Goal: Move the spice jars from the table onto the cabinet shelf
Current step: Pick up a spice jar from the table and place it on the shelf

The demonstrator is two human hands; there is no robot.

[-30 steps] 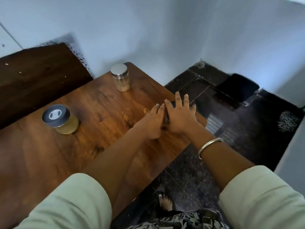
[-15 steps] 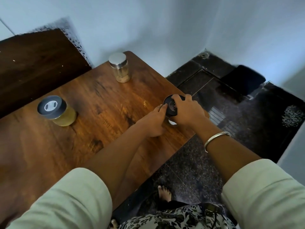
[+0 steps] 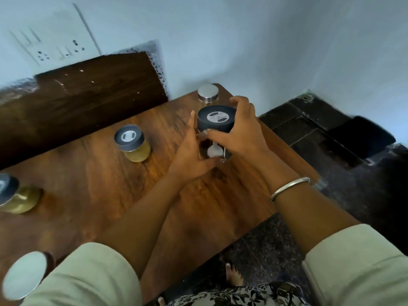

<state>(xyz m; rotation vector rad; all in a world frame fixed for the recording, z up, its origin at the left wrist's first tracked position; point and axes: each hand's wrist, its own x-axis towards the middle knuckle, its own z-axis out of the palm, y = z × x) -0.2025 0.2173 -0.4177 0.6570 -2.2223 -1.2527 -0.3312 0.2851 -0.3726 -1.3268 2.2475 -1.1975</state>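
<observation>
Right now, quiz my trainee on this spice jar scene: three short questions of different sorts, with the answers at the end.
1. True or false: the left hand and the right hand both touch the dark-lidded jar.
2. The right hand grips that jar by its: A) lid, B) base, C) handle.
3. Fill in: the rear jar, near the table's far corner, has a ____ lid.

Key: 1 true; 2 A; 3 silver.

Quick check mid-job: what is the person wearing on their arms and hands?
Pale cream sleeves on both arms: left sleeve, right sleeve, ending above bare forearms. A slim silver bangle circles the right wrist. The left hand and right hand are ungloved.
</observation>
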